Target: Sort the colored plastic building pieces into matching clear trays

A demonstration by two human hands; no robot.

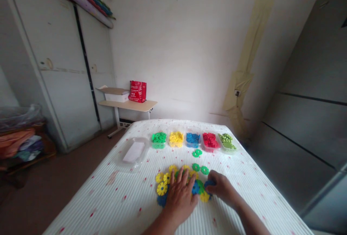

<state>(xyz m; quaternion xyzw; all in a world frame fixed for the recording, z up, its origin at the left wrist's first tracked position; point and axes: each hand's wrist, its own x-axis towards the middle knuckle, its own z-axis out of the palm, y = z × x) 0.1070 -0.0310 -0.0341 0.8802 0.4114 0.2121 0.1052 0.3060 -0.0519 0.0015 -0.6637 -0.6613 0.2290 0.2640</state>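
A cluster of flower-shaped discs (162,188) — yellow, green and blue — is laid on the near part of a white ribbed cloth (108,206) patterned with red marks. The left hand (180,193) is rested palm down over the middle of the cluster, its fingers spread, and several discs are partly hidden beneath it. At the right end of the cluster, a blue disc (209,183) is pinched between the thumb and fingers of the right hand (221,187); whether it is joined to the discs beside it cannot be told, as much of it is covered by the hand.

Two loose green discs (196,167) are seen just beyond the cluster, near the right hand, and an overlapping green pair (197,153) is placed farther off. At the far side, five clear tubs (176,145) are lined up — filled, from left to right, with green, yellow, blue, red and light green pieces. To the left of this row, a white paper (135,151) is held in a shallow clear tray (132,168).
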